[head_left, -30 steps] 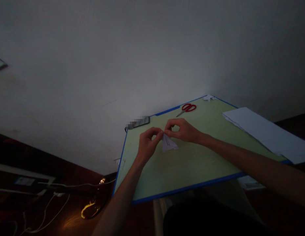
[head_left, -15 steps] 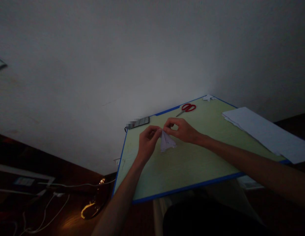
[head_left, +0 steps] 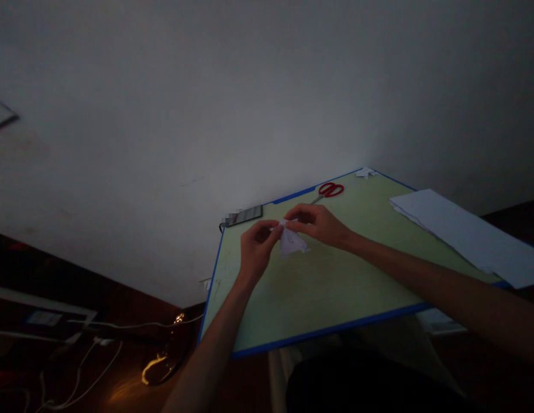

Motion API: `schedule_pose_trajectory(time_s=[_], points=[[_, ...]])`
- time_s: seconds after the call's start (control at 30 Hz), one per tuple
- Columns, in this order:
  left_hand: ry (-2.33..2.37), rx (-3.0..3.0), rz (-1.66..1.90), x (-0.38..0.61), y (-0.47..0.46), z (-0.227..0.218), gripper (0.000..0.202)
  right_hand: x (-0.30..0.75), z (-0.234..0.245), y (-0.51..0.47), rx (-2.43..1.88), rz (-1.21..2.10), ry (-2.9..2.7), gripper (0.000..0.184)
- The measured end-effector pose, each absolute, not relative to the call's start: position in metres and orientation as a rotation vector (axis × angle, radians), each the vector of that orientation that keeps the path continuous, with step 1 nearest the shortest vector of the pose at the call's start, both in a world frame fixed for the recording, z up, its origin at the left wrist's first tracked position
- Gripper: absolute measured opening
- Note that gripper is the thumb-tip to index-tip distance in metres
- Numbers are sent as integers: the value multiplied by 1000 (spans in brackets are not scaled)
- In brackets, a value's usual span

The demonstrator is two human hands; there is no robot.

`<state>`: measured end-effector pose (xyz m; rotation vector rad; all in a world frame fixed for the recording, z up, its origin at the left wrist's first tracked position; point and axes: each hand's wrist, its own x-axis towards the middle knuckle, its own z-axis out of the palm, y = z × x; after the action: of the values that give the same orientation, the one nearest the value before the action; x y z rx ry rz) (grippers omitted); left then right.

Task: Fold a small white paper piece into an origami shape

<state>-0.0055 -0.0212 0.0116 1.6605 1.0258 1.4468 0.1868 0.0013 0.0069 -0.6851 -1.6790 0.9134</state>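
Observation:
Between my two hands is a small piece of folded white paper (head_left: pixel 291 243), its creased lower part fanning out above the table. My left hand (head_left: pixel 258 244) pinches it at the upper left with thumb and forefinger. From the other side my right hand (head_left: pixel 320 223) grips the same paper near its top, thumb and fingertips close to the left ones. The fingers partly hide the top folds. Behind my right hand lie red-handled scissors (head_left: pixel 331 190), their blades partly covered by the hand.
The pale green table (head_left: pixel 335 287) has a blue edge and stands against a wall. A phone (head_left: pixel 248 214) lies at its back left. White paper sheets (head_left: pixel 456 232) overhang the right side. White paper scraps (head_left: pixel 365 172) sit in the far corner. Cables (head_left: pixel 133 325) run at lower left.
The paper has been raised slightly and looks shorter below my fingers, with some now showing above them. My right hand has shifted a little left and up, covering more of the scissor blades.

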Motion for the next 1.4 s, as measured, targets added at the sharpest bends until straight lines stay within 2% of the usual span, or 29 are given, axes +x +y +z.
schedule_pose_trajectory(time_s=[0.23, 0.37, 0.5, 0.67, 0.83, 0.93, 1.13, 1.4], points=[[1057, 1662, 1470, -6, -22, 13, 25, 185, 7, -1, -686, 695, -1773, 18], [1022, 1625, 1474, -5, -23, 16, 40, 182, 5, -3, -725, 587, -1740, 16], [1008, 1542, 1452, -4, -22, 16, 52, 182, 4, -2, -757, 559, -1693, 29], [986, 1422, 1384, -4, -17, 10, 46, 184, 5, -2, -759, 566, -1654, 27], [967, 1368, 1324, -5, -15, 6, 28, 183, 5, -1, -740, 662, -1583, 34], [965, 1419, 1380, -6, -15, 7, 27, 183, 4, -1, -705, 782, -1549, 40], [1024, 1513, 1472, -6, -15, 7, 27, 183, 2, 3, -704, 857, -1587, 32], [1073, 1546, 1466, -4, -16, 7, 31, 182, -2, 9, -705, 889, -1546, 34]])
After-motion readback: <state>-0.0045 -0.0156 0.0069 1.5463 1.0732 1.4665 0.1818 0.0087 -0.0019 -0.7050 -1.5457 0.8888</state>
